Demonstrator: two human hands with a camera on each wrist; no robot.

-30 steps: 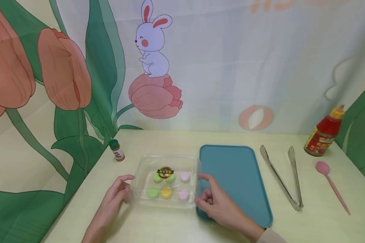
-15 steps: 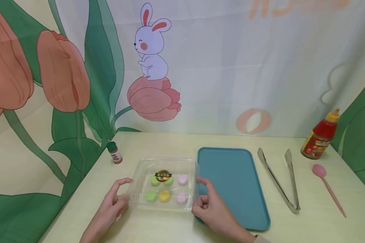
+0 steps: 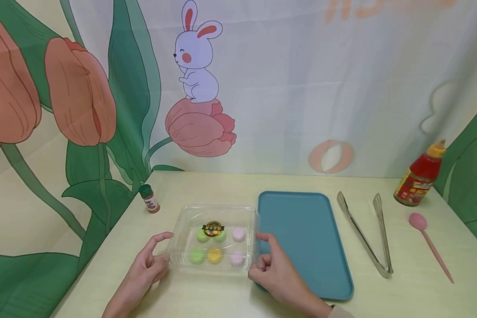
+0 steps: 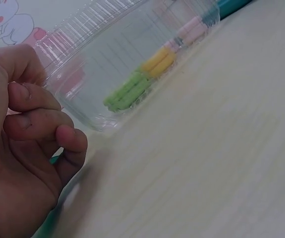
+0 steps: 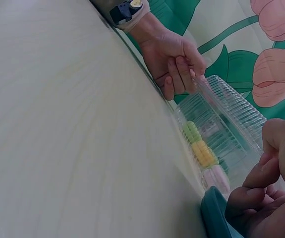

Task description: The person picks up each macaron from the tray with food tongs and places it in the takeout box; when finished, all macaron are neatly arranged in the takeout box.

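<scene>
A clear plastic box (image 3: 188, 221) with a black and gold label stands on the table, its lid down. Several round macarons (image 3: 214, 255) show through it in green, yellow and pink; their layered sides appear in both wrist views. At the box's left side my left hand (image 3: 142, 270) holds its edge, index finger arched and thumb low near the front corner. My right hand (image 3: 277, 270) grips the opposite side in the same way, above the left edge of a blue tray (image 3: 302, 238). In the left wrist view, the left hand's (image 4: 30, 119) other fingers are curled in.
Metal tongs (image 3: 363, 240) lie spread to the right of the tray. Beyond them are a pink spoon (image 3: 431, 245) and a red sauce bottle (image 3: 421, 176) with a yellow cap. A small green-capped spice jar (image 3: 150, 201) stands at the back left. Behind hangs a printed curtain (image 3: 282, 88).
The head view has shifted slightly. My left index finger arches more, and my right thumb sits a little lower at the box's side. The box has stayed in about the same place.
</scene>
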